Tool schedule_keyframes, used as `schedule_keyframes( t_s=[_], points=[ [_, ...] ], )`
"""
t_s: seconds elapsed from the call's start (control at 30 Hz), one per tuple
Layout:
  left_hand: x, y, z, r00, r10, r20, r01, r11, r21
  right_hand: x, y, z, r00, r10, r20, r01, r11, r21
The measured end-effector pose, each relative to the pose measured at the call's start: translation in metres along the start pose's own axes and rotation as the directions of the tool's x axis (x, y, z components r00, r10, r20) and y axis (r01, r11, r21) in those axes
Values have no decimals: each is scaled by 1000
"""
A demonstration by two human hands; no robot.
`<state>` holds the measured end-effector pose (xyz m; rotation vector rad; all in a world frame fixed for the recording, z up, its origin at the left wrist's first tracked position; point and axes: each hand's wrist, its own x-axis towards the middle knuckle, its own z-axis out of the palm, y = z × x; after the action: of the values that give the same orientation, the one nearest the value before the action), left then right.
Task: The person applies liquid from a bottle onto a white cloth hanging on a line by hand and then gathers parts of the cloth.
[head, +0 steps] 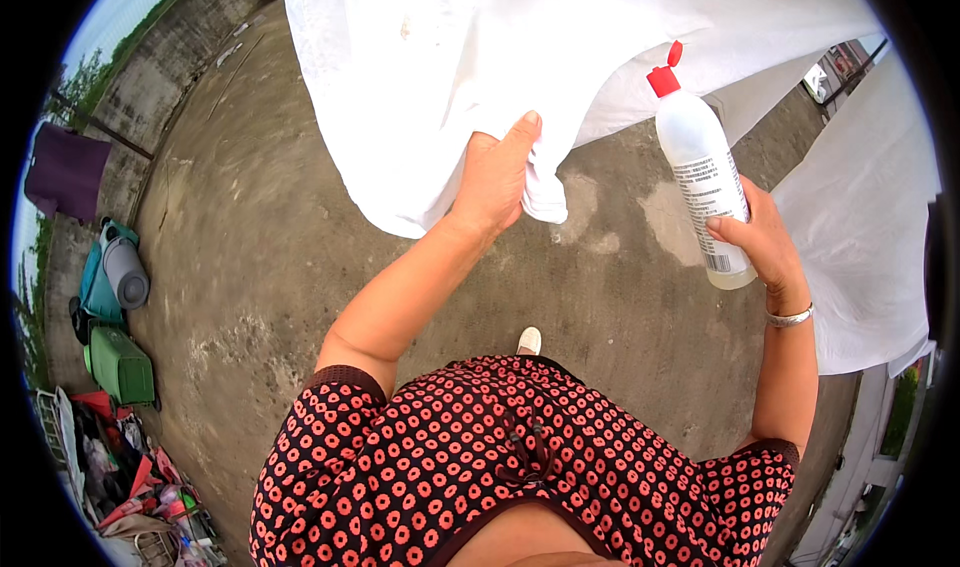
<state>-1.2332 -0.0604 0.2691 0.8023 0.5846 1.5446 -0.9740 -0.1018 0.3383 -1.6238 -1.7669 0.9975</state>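
Observation:
My left hand (491, 177) grips the bunched lower edge of a large white cloth sheet (390, 102), which spreads away above it and out of the top of the view. A small brownish stain marks the fabric up from the hand. In my right hand (769, 241) is a translucent white plastic bottle (694, 147), held around its lower half and leaning to the left. Its red flip-top cap (664, 81) has the lid raised. Printed writing and a barcode cover the side facing me. A little pale liquid seems to sit at the bottle's base.
More white cloth (862, 214) hangs at the right. Along the concrete wall (161, 64) on the left are a purple garment (67, 169), a grey cylinder (125, 271), a green bin (120, 364) and a heap of mixed items (142, 484). Stained concrete floor (247, 267) lies below.

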Motion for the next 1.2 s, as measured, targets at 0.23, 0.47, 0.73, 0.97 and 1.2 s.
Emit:
schedule_keyframes(
  t_s=[0.23, 0.47, 0.73, 0.97, 1.2],
  points=[
    [-40, -16, -32, 991, 104, -80, -89, 980, 177, 7, -46, 29, 984, -170, 48, 174, 982, -78],
    [-95, -10, -66, 997, 60, 39, -71, 877, 475, 39, -80, 52, 978, -149, 147, 192, 919, -344],
    [-143, 5, -103, 922, 154, 354, -319, 821, 474, 47, -62, 61, 987, -34, 159, 102, 892, -440],
    [-121, 36, -109, 957, -273, -97, 155, 765, -625, 43, -66, 64, 986, 13, 165, 59, 903, -426],
    [-109, 28, -120, 981, -182, -66, 146, 919, -365, 40, -60, 67, 992, 88, 87, -44, 907, -418]
  ],
)
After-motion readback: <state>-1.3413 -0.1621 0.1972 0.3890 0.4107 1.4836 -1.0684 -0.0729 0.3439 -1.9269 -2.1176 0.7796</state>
